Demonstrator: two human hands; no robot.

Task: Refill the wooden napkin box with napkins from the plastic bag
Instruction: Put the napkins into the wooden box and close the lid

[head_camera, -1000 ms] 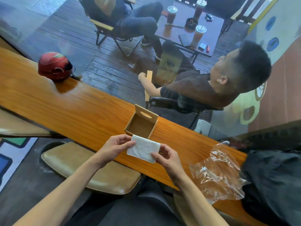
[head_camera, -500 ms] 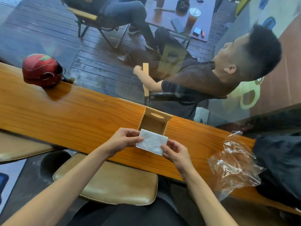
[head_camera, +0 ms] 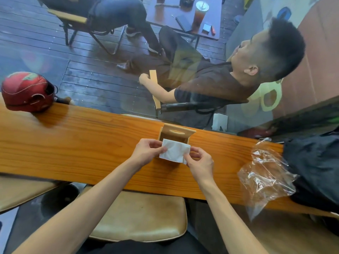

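1. One white folded paper napkin (head_camera: 174, 151), flat and rectangular, held over the open light wooden napkin box (head_camera: 177, 133).
2. Left hand (head_camera: 146, 153) and right hand (head_camera: 199, 162): each grip pinched on a napkin edge.
3. One crumpled clear plastic bag (head_camera: 264, 176) at right, near the orange wooden bench's (head_camera: 73, 143) front edge.
4. One red helmet (head_camera: 27, 91) far left; bare bench between.

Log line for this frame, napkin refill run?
phase: placing | left hand, right hand: both pinch napkin stack | stack: over open wooden box | plastic bag: right of box, on counter
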